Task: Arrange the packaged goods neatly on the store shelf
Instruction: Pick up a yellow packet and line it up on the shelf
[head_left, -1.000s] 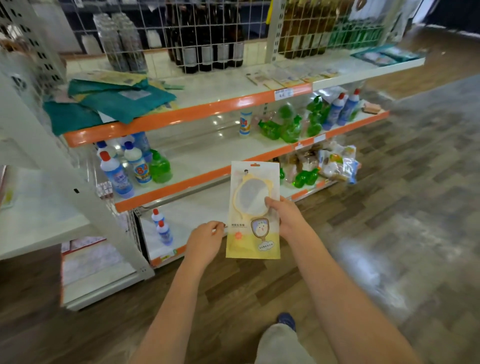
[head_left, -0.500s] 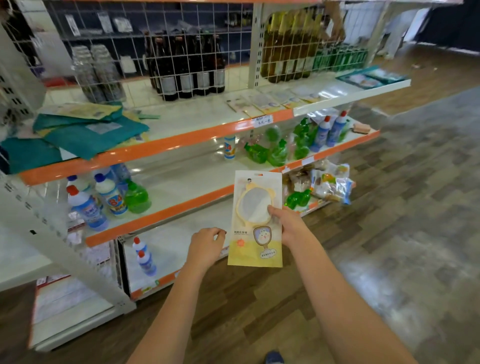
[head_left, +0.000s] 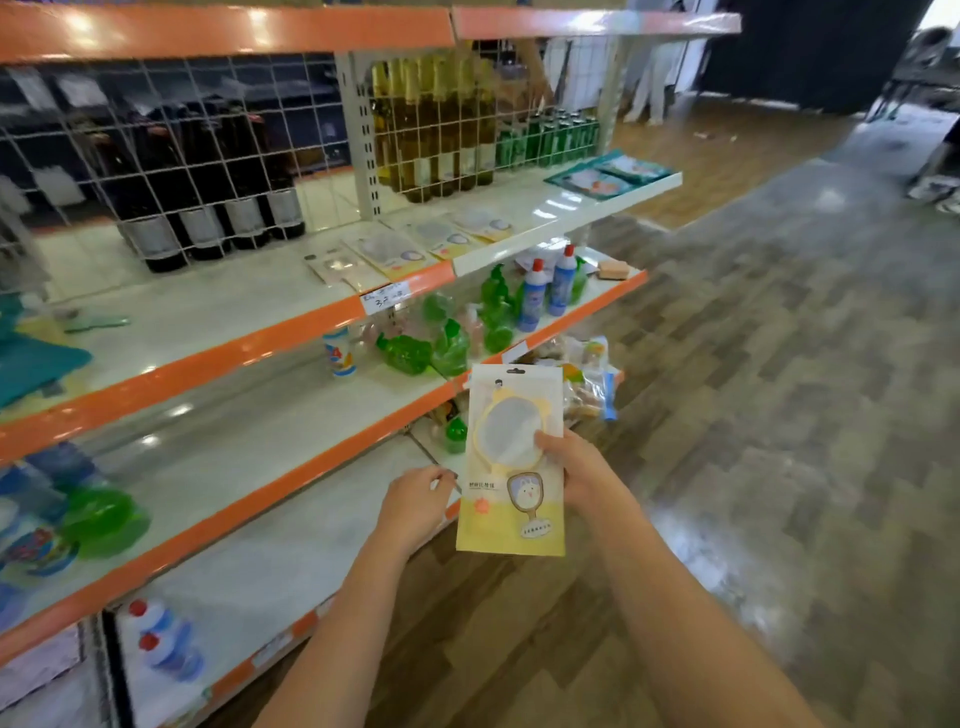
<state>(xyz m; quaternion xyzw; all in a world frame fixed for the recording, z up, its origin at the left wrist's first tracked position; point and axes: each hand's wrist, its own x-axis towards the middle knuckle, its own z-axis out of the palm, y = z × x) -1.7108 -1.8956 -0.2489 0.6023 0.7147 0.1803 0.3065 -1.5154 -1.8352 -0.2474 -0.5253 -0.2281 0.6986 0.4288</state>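
Note:
A yellow-and-white packaged hand mirror (head_left: 511, 499) is held upright in front of the lower shelves, with my right hand (head_left: 574, 467) gripping its right edge. My left hand (head_left: 415, 501) hovers just left of the packet, fingers loosely curled, holding nothing. Several similar flat packets (head_left: 410, 249) lie in a row on the upper white shelf (head_left: 249, 306), near its orange front edge and a price tag (head_left: 385, 298).
Dark and yellow bottles (head_left: 431, 130) stand behind a wire grid at the shelf's back. Green and blue cleaning bottles (head_left: 498, 306) sit on the middle shelf, snack bags (head_left: 587, 384) below. Teal packets (head_left: 605, 176) lie at the shelf's far right. Wooden floor stretches right.
The view has shifted right along the shelving and come closer. My right hand has kept hold of the mirror packet, and my left hand has stayed beside it.

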